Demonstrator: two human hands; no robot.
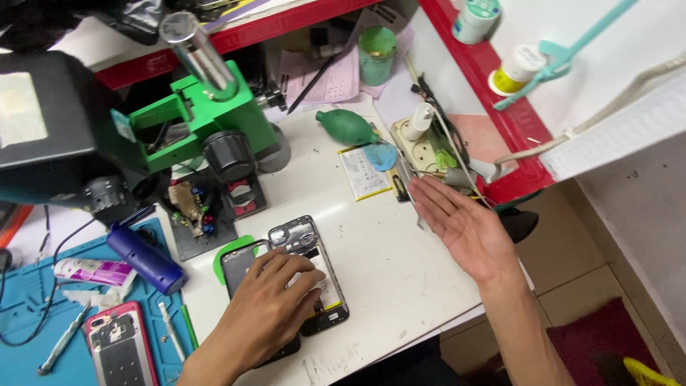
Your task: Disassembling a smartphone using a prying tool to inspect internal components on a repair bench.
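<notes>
Left hand (pixel 268 307) over half-hidden opened phone (pixel 309 246)

A single head-worn camera looks steeply down and slightly forward at the white desk (pixel 400 264), close above it, with floor visible at right.

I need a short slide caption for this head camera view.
Left hand rests on an opened phone; right hand hovers open, palm up.

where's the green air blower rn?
Head view, upper centre of the white table: the blower lies right of the green fixture, just above the flat battery.
</notes>
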